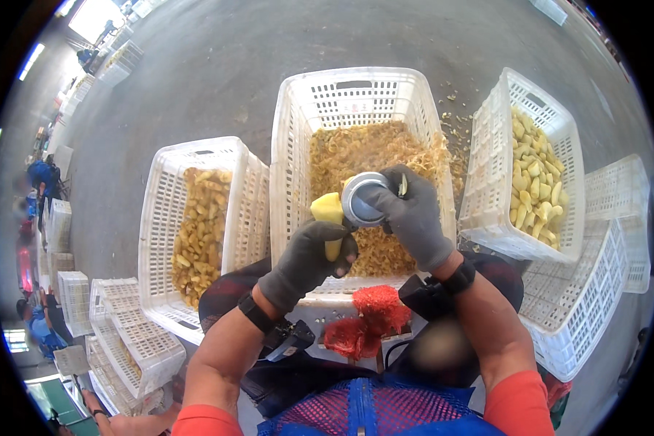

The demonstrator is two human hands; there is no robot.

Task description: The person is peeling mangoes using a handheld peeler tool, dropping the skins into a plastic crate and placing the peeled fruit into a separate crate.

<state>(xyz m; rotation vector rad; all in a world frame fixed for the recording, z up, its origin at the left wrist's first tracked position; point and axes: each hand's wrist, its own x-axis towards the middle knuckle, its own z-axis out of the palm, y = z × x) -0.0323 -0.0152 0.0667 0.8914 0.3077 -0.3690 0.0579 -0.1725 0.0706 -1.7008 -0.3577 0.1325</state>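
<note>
My left hand (309, 258), in a dark grey glove, is closed around a peeled yellow piece of produce (328, 208). Its smooth end sticks up above the fingers, and the exact kind is not clear. Right beside it, my right hand (416, 211), also gloved, grips a round grey tool with a pale ring-like rim (363, 198). The tool's edge is close to the yellow piece; whether they touch I cannot tell. Both hands are over a white slatted basket (287, 145) holding a heap of brownish-yellow peelings (370, 145).
To the left, a white basket (152, 211) holds brownish-yellow pieces (196, 232). On the right, another basket (479, 182) contains paler peeled pieces (536, 178). Red mesh (378, 309) lies between my knees. Stacked baskets (581, 291) stand at right; scraps litter the concrete floor (218, 73).
</note>
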